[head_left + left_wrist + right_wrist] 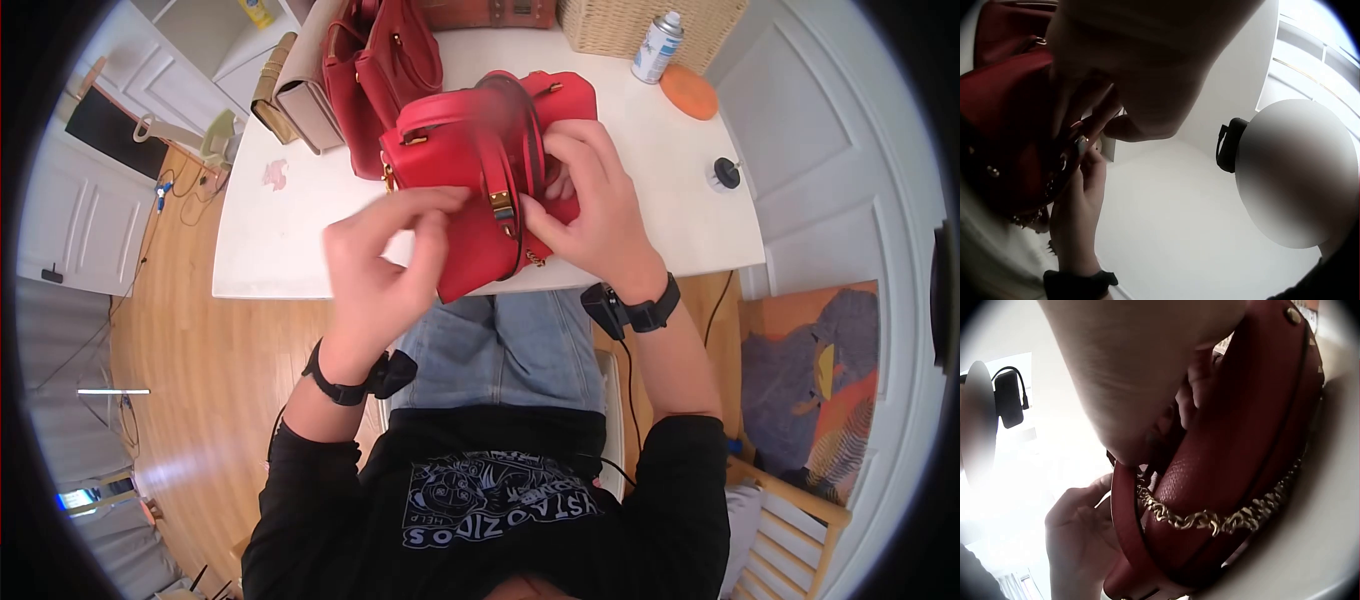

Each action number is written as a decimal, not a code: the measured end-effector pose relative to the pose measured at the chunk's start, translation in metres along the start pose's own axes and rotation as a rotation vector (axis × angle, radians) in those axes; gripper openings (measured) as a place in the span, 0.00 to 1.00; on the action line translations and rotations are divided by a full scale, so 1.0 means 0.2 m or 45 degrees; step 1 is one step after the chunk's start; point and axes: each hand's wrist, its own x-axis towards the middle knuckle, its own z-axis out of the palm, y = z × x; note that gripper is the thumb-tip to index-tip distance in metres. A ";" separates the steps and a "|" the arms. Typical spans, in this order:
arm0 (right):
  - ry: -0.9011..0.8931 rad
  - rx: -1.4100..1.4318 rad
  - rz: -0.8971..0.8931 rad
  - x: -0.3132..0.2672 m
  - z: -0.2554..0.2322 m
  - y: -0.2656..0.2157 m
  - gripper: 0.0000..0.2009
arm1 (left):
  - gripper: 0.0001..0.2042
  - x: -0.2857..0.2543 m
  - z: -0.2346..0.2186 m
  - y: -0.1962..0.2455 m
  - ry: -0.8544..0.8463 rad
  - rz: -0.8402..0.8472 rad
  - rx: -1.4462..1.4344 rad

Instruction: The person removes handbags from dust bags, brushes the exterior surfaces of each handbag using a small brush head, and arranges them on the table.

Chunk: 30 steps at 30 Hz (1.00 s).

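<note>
A red handbag [440,155] with gold fittings lies at the table's front edge, its strap [500,180] running over it beside a gold buckle. The right hand [590,200] grips the strap, thumb near the buckle and fingers curled behind it. Blurred, the left hand [385,260] has bent fingers with tips at the bag's front, left of the buckle; whether they touch is unclear. In the right wrist view a gold chain [1210,522] hangs along the bag [1235,425]. The left wrist view shows the left hand [1129,69] over the dark red bag [1004,119].
On the white table [290,240], another red bag [365,90], a beige bag [305,85] and a gold one stand at the back left. A wicker basket [600,35], spray can [657,48], orange disc [688,93] and black-topped jar [724,174] are at the right.
</note>
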 end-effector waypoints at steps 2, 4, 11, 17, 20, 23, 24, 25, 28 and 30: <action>0.084 0.054 0.021 0.00 -0.01 0.00 0.22 | 0.19 0.02 -0.03 -0.03 0.338 0.214 0.271; 0.060 0.045 0.052 0.03 -0.01 0.03 0.19 | 0.22 0.10 -0.03 -0.08 0.784 0.484 0.671; 0.037 0.043 0.158 0.13 -0.05 0.03 0.12 | 0.37 0.07 0.17 -0.24 0.340 -0.161 -0.384; 0.376 -0.639 -0.054 0.17 -0.14 0.19 0.20 | 0.37 0.04 0.18 -0.26 0.343 -0.107 -0.632; -0.077 0.476 0.447 0.11 -0.15 0.20 0.29 | 0.34 0.04 0.20 -0.25 0.346 0.016 -0.653; 0.009 0.902 0.304 0.11 -0.14 0.19 0.31 | 0.33 0.06 0.20 -0.23 0.421 0.182 -0.593; -0.004 0.858 0.285 0.15 -0.17 0.16 0.34 | 0.33 0.07 0.19 -0.24 0.410 0.255 -0.488; -0.009 0.860 0.289 0.16 -0.18 0.15 0.34 | 0.33 0.09 0.19 -0.24 0.398 0.326 -0.382; 0.302 0.543 0.207 0.19 -0.17 0.11 0.37 | 0.34 0.11 0.21 -0.31 0.383 0.339 -0.254; 0.251 0.289 -0.016 0.19 -0.21 0.01 0.37 | 0.35 0.12 0.25 -0.33 0.407 0.296 -0.205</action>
